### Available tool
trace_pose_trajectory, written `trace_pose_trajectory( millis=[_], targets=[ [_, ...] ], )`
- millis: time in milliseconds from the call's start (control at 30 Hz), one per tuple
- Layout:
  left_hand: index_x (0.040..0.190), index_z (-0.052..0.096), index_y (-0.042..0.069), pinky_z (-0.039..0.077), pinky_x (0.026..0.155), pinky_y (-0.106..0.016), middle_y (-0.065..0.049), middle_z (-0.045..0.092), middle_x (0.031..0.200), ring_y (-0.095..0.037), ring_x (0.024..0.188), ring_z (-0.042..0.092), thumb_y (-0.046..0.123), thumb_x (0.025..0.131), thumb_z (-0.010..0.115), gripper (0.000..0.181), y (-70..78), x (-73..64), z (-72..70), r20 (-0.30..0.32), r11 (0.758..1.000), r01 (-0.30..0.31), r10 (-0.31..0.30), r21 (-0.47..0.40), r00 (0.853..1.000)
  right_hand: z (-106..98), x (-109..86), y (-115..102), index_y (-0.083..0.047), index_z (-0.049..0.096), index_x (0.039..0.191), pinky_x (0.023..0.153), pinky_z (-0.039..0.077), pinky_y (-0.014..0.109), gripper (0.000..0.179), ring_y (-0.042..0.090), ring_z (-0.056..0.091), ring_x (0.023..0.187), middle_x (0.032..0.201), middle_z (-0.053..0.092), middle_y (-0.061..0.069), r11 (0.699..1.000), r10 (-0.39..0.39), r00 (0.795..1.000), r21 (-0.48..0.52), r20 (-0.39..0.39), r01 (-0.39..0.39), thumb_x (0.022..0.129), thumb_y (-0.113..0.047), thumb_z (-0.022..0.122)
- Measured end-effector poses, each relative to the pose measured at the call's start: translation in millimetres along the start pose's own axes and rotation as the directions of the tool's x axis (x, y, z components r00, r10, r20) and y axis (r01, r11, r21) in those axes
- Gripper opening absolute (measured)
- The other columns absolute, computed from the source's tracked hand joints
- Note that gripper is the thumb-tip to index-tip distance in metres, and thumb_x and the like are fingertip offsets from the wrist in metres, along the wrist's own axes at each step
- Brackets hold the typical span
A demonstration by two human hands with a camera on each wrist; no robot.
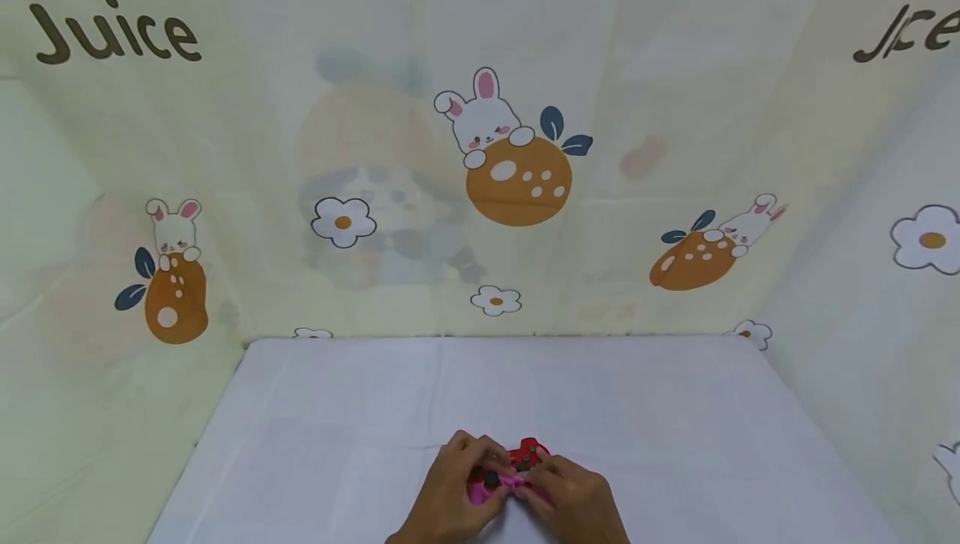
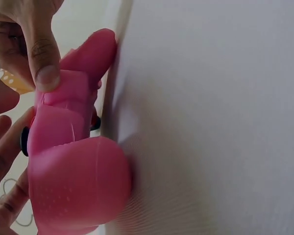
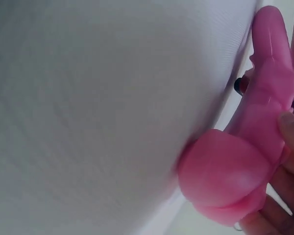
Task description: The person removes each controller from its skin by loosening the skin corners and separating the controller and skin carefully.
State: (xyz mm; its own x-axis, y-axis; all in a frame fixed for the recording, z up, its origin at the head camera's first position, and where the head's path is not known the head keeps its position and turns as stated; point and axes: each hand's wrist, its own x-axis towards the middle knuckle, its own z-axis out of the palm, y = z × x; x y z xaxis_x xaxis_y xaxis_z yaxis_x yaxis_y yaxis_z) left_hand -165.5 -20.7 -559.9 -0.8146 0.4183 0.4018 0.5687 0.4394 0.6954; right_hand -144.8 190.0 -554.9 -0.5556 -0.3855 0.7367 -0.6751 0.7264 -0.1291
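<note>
Pink-covered controller (image 1: pixel 527 454) shows red mainly in head view.

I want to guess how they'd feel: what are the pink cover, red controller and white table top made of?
Pink cover: probably silicone or soft rubber, satiny; it has a gentle shine, a seam line and tiny dots.
Red controller: perhaps hard plastic, from its moulded shape; too small to judge its shine.
White table top: looks like matt cloth, with creases and fine ribs.

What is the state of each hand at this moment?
Left hand: closed, holding the red controller with its pink cover.
Right hand: closed, pinching the same cover.
</note>
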Motion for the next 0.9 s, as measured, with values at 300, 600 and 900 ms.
trace_pose_trajectory(
  millis=[300,600,900],
  targets=[
    [0.109,0.064,0.03,0.045,0.081,-0.023,0.024,0.068,0.097,0.001,0.094,0.048,0.025,0.083,0.076,0.028,-5.3,-3.8,8.4,0.0,0.999,-0.04,0.04,0.002,0.999,0,-3.6,3,-0.014,0.079,0.077,0.067,0.056,0.017,0.029,0.006,0.07,0.074,0.079,0.072,-0.007,0.998,0.019,1.0,0.055,-0.011,-0.018,0.056,-0.026,0.095],
    [0.117,0.063,0.035,0.05,0.092,-0.036,0.027,0.065,0.109,0.0,0.11,0.054,0.033,0.086,0.075,0.033,-2.0,-6.3,7.1,-0.015,0.992,-0.042,0.044,0.122,0.999,-7,-4.8,4,-0.013,0.081,0.085,0.073,0.057,0.023,0.035,0.017,0.074,0.088,0.088,0.076,-0.004,1.0,0.01,1.0,-0.003,0.025,-0.01,0.056,-0.028,0.094],
    [0.135,0.052,0.035,0.048,0.09,-0.037,0.023,0.068,0.116,-0.002,0.105,0.052,0.039,0.086,0.076,0.055,-12.4,-8.0,-3.9,0.027,0.999,0.05,-0.051,0.019,0.998,-6,3.0,5,-0.026,0.078,0.103,0.077,0.055,0.025,0.038,0.003,0.06,0.093,0.097,0.071,-0.017,0.964,0.218,0.969,0.13,0.119,-0.233,0.068,-0.038,0.09]
  ],
)
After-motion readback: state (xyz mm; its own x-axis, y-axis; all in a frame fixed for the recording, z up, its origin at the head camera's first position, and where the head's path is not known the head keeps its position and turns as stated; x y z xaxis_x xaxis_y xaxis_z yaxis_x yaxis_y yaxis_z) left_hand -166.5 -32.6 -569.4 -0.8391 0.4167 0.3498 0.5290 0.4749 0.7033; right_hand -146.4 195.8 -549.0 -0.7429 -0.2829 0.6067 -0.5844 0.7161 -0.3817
